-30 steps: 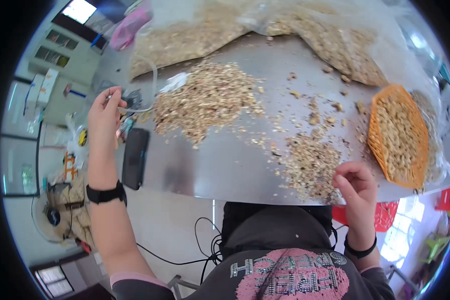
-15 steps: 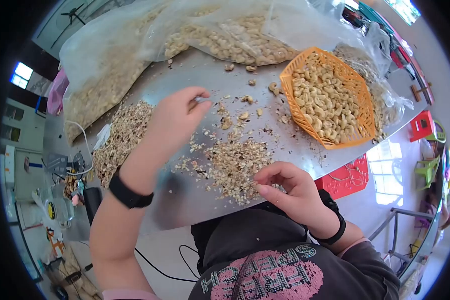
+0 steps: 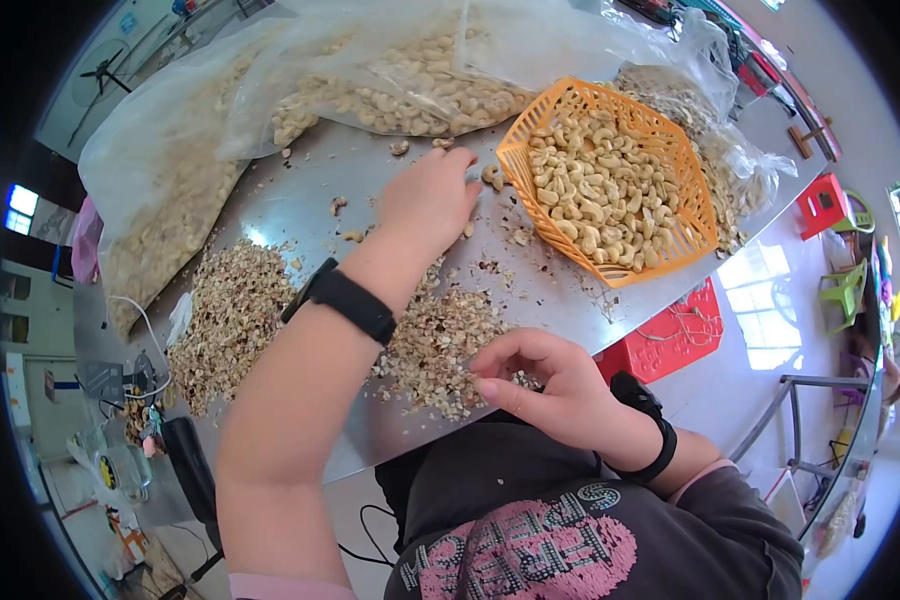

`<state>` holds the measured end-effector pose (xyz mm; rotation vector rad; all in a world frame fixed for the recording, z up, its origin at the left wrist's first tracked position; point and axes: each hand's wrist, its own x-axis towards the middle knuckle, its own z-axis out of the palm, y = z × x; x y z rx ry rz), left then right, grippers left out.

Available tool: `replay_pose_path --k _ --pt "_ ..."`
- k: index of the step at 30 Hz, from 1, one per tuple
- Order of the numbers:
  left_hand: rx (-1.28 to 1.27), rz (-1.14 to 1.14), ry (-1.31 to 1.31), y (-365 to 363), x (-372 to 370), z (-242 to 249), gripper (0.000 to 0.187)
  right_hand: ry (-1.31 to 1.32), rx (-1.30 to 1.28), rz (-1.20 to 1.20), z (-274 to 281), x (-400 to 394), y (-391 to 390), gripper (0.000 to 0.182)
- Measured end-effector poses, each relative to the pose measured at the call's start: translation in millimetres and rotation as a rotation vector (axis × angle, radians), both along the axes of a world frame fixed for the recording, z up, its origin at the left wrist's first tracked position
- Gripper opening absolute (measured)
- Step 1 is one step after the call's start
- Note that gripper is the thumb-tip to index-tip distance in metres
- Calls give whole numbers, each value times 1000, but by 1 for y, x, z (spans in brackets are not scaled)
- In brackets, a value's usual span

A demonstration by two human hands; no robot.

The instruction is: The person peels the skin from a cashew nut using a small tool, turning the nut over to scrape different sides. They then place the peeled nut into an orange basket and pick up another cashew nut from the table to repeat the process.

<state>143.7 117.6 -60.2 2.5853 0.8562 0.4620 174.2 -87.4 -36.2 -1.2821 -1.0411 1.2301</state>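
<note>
My left hand point(image 3: 427, 200), with a black watch band on its wrist, reaches forward over the metal table near a few loose cashews point(image 3: 492, 177). Its fingers are curled, and their tips and anything in them are hidden. My right hand point(image 3: 550, 392) is at the near edge, beside a pile of pale and brown flakes point(image 3: 435, 350). Its thumb and forefinger curl close together; I cannot make out anything between them. An orange plastic basket point(image 3: 705, 225) full of cashews point(image 3: 605, 190) stands ahead to the right.
Large clear bags of cashews point(image 3: 410, 95) line the far side. A bigger heap of flakes point(image 3: 235, 310) lies at left. Behind the basket is another plastic bag point(image 3: 715, 160) with brownish contents. A red stool point(image 3: 670, 335) stands below the table's right edge.
My left hand has moved forward and right, from above the flakes towards the loose cashews near the basket. My right hand has stayed by the pile. The camera view has shifted slightly.
</note>
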Motion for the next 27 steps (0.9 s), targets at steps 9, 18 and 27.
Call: replay_pose_path --k 9,18,27 --pt "16 -12 102 2 28 -16 22 20 12 -27 -1 5 -3 17" --pt "-1079 65 -320 -39 -63 49 13 115 -10 -97 0 12 6 23" --pt "-1435 79 -465 -88 -96 66 11 258 266 -227 3 -6 15 27"
